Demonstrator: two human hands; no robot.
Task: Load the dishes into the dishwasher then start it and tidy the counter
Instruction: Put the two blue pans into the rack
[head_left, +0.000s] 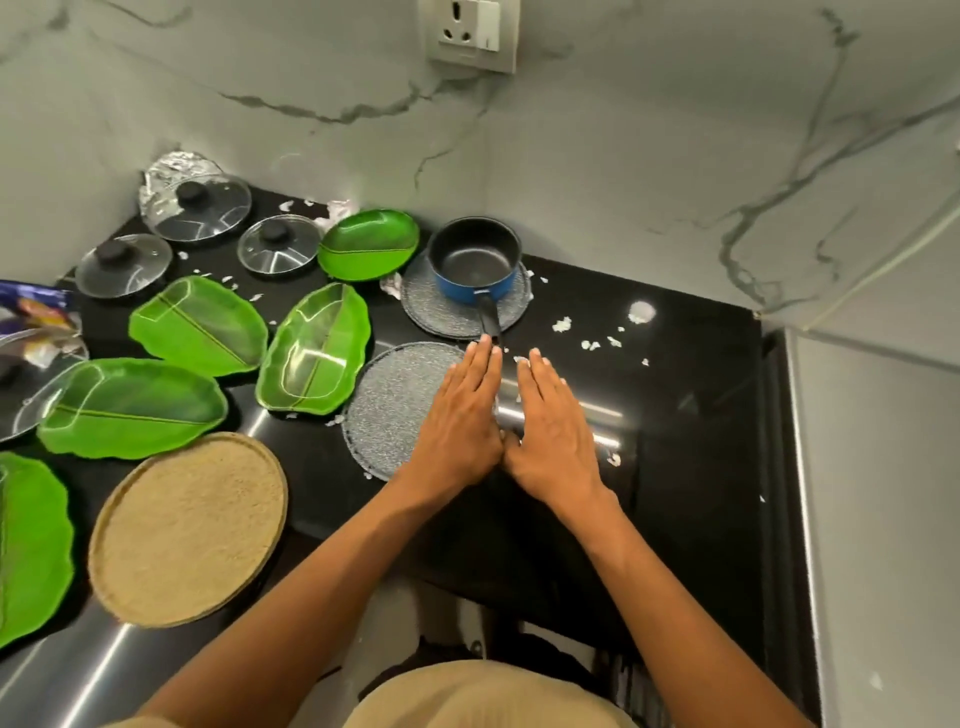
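Observation:
Both my hands lie flat, palms down and side by side, over the black counter (691, 395). My left hand (462, 421) covers the right edge of a grey speckled round mat (395, 400), fingers straight, its fingertips next to the black handle of a blue saucepan (475, 260). My right hand (550, 426) rests on the bare counter with straight fingers. The saucepan stands empty on a second grey mat (441, 312). Several green leaf-shaped plates (311, 353) and glass lids (278, 244) are spread to the left.
A round tan woven mat (187, 525) lies at the front left. White crumbs and foil scraps (561, 325) dot the counter. Crumpled foil (171, 166) sits in the back corner under a lid. Marble walls close the back and right; a socket (472, 31) is above.

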